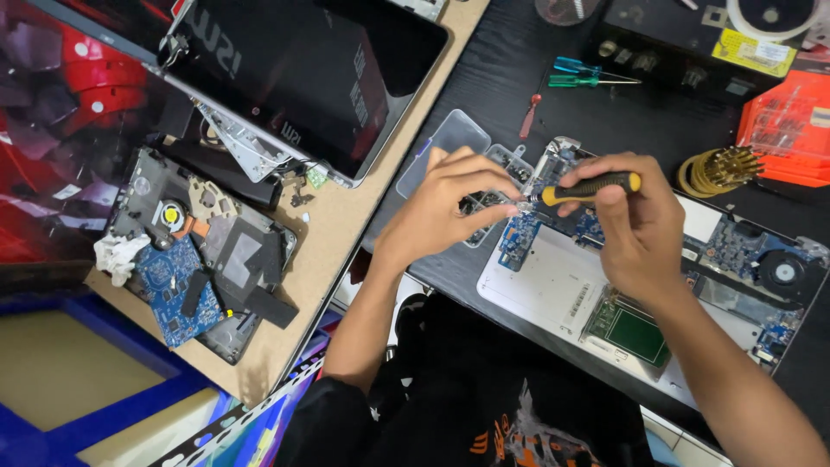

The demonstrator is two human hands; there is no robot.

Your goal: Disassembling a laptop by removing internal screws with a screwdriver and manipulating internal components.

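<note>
The right hand (635, 227) is closed around a yellow-and-black screwdriver (581, 189), held level over the opened laptop (562, 285) on the dark surface (510, 78). The left hand (450, 203) has its fingers curled and pinched at the screwdriver's tip, above a clear plastic tray (450, 138) beside the laptop.

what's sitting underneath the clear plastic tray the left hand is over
The clear plastic tray rests on the black table, its near end beside the opened laptop. The left hand covers that end, so what lies beneath there cannot be seen.
</note>
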